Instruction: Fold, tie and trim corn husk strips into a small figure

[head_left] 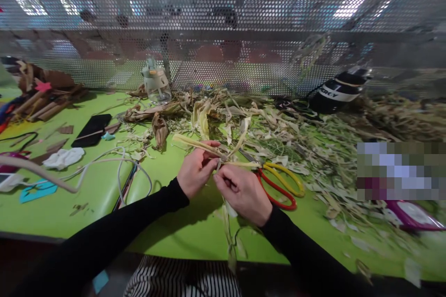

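Note:
My left hand [198, 170] is closed around a small bundle of pale yellow dried corn husk strips [186, 141], near the middle of the green table. Close beside it, my right hand [242, 191] pinches at the bundle's near end, its fingers curled; a thin strip seems to run between the two hands. Husk strands hang below toward the table's front edge. Just right of my right hand lie scissors [284, 181] with one red and one yellow handle, their blades partly hidden under husk pieces.
Husk scraps [278, 139] cover the table's back and right. A clear bottle [156, 83] and a black bottle [336, 95] stand along the perforated metal screen [216, 9]. Left are a black phone [92, 131], white cable [120, 167], crumpled tissue [63, 158] and cardboard pieces [52, 104].

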Available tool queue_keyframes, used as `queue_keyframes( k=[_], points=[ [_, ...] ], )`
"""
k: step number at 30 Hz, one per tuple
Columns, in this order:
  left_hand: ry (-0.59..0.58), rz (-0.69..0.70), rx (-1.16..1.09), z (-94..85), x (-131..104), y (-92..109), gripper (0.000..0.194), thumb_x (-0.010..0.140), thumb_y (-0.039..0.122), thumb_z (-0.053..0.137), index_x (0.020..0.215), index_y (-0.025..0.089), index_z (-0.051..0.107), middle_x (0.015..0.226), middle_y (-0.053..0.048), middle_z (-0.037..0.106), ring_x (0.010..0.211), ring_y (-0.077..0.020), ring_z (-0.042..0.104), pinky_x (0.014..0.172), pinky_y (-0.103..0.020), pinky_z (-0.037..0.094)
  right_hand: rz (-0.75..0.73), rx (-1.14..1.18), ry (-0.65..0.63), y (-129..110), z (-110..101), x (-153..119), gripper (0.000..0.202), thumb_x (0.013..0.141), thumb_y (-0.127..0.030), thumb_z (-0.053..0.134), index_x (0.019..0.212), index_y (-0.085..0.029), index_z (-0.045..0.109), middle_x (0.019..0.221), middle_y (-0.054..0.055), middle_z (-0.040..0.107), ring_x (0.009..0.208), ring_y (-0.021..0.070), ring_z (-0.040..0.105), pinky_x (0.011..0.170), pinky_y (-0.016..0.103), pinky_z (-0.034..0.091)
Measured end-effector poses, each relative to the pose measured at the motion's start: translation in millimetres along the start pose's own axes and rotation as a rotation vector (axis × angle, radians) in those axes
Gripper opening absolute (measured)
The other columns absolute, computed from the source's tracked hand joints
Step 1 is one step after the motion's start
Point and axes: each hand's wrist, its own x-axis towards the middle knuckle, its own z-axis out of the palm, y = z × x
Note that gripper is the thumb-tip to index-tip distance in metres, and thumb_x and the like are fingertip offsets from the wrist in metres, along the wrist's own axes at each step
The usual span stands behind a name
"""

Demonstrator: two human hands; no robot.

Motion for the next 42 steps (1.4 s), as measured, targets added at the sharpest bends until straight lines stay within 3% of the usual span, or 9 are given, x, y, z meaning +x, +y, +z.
queue_keyframes(
  k=[4,6,10,17,23,27,33,38,42],
  points=[
    [-0.017,-0.061,-0.103,-2.0,5.1,2.0,0.022,0.076,0.018,0.059,0.098,0.013,0.055,0.098,-0.008,0.066,0.089,-0.0163,0.064,0.084,-0.028,0.048,-0.002,0.043,-0.017,0.7,-0.9,0.0,0.03,0.083,-0.021,0.047,0.056,-0.02,0.034,0.053,-0.005,0.033,0.048,0.0088,0.03,0.049,0.024,0.025],
    [-0.119,-0.108,-0.142,-7.5,8.1,4.4,0.022,0.074,0.018,0.062,0.095,0.013,0.06,0.098,-0.008,0.067,0.09,-0.0164,0.063,0.086,-0.029,0.048,0.007,0.073,-0.019,-0.1,-4.9,-1.0,0.028,0.082,-0.021,0.048,0.056,-0.02,0.037,0.053,-0.005,0.035,0.048,0.0089,0.031,0.048,0.024,0.026],
    [-0.296,-0.216,-0.252,-20.4,11.2,7.9,0.041,0.071,0.023,0.069,0.111,0.018,0.06,0.1,-0.007,0.067,0.086,-0.0161,0.064,0.083,-0.032,0.05,0.062,0.114,0.001,0.7,-16.2,-1.6,0.026,0.084,-0.024,0.048,0.058,-0.019,0.042,0.055,-0.004,0.041,0.05,0.0093,0.036,0.049,0.024,0.028],
    [-0.247,-0.281,-0.286,-22.2,12.7,11.7,0.035,0.07,0.032,0.072,0.098,0.014,0.061,0.084,-0.004,0.066,0.067,-0.0114,0.065,0.071,-0.028,0.054,0.205,0.195,-0.136,8.3,-23.2,1.0,0.027,0.091,-0.033,0.042,0.067,-0.02,0.044,0.059,-0.004,0.046,0.049,0.0092,0.036,0.046,0.022,0.029],
    [-0.271,-0.29,-0.289,-22.5,11.5,16.1,0.032,0.07,0.034,0.072,0.09,0.013,0.058,0.073,-0.001,0.064,0.061,-0.0088,0.063,0.064,-0.023,0.052,0.035,0.2,-0.201,3.1,-29.0,0.0,0.029,0.089,-0.029,0.043,0.061,-0.02,0.039,0.057,-0.004,0.039,0.05,0.009,0.034,0.049,0.023,0.029],
    [-0.23,-0.243,-0.298,-24.7,13.4,12.0,0.029,0.071,0.033,0.071,0.089,0.014,0.058,0.08,-0.003,0.065,0.065,-0.0095,0.063,0.067,-0.025,0.052,0.047,0.227,-0.236,5.1,-23.2,-0.7,0.03,0.09,-0.034,0.043,0.064,-0.02,0.043,0.057,-0.004,0.039,0.05,0.0088,0.033,0.049,0.023,0.028],
    [-0.3,-0.12,-0.349,-26.9,11.2,12.1,0.028,0.075,0.031,0.068,0.091,0.017,0.05,0.08,-0.003,0.066,0.068,-0.0115,0.063,0.065,-0.025,0.051,0.355,0.304,-0.068,16.8,-11.9,1.5,0.044,0.092,-0.05,0.032,0.069,-0.019,0.053,0.058,-0.002,0.047,0.049,0.0111,0.041,0.046,0.024,0.032],
    [-0.41,-0.206,-0.426,-28.5,10.1,12.8,0.035,0.073,0.028,0.071,0.089,0.019,0.041,0.081,-0.004,0.067,0.081,-0.0177,0.065,0.067,-0.03,0.052,0.361,0.616,0.063,17.1,-8.7,2.7,0.038,0.084,-0.05,0.052,0.101,-0.017,0.06,0.059,-0.003,0.053,0.048,0.01,0.041,0.045,0.023,0.033],
    [-0.389,-0.249,-0.358,-29.0,13.1,13.3,0.034,0.073,0.026,0.069,0.088,0.018,0.04,0.083,-0.005,0.067,0.069,-0.0131,0.064,0.066,-0.028,0.05,0.421,0.621,0.101,16.7,-7.8,3.9,0.044,0.081,-0.048,0.057,0.11,-0.015,0.059,0.066,0.001,0.061,0.05,0.0102,0.044,0.048,0.024,0.036]
  ],
)
